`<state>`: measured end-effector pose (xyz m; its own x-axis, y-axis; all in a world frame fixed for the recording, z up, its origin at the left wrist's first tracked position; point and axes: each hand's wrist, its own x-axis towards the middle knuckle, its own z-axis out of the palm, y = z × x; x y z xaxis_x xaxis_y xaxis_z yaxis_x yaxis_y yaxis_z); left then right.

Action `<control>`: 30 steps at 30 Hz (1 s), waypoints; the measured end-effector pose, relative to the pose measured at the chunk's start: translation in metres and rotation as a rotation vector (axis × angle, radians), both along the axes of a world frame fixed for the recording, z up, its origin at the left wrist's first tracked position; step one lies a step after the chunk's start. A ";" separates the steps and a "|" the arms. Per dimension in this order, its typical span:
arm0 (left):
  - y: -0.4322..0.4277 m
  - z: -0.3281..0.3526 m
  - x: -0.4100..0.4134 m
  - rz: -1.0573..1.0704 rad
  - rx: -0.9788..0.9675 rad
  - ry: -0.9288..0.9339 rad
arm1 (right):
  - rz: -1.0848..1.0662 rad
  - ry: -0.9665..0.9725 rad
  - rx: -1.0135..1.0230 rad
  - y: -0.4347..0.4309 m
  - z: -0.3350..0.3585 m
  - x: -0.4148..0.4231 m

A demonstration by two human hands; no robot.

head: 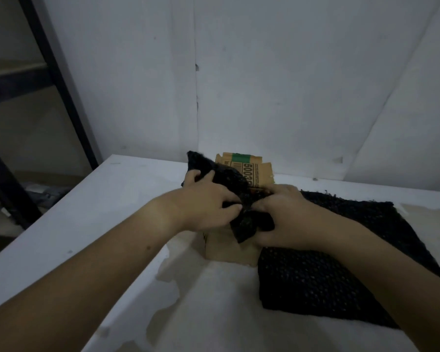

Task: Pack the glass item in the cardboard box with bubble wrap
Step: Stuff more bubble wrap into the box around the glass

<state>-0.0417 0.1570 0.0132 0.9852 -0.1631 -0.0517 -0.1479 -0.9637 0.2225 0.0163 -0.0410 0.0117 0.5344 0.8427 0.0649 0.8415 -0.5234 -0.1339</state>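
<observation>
Pressing a dark bubble wrap bundle [241, 199] into the cardboard box [226, 250] on the desk [112, 212], the left hand [203, 201] and right hand [285, 214] close their fingers on it; the glass item is presumably inside, unseen. Next, tuck loose ends gently.

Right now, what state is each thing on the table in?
Cardboard box: open, far flap standing up.
Black bubble wrap bundle: bunched over the box, glass item not visible.
Spare bubble wrap sheet: lying flat right of the box.
Left hand: gripping the bundle.
Right hand: gripping the bundle.
</observation>
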 end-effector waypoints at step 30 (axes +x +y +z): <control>0.018 -0.028 -0.008 0.056 -0.161 -0.273 | -0.023 -0.074 -0.171 -0.013 -0.019 -0.011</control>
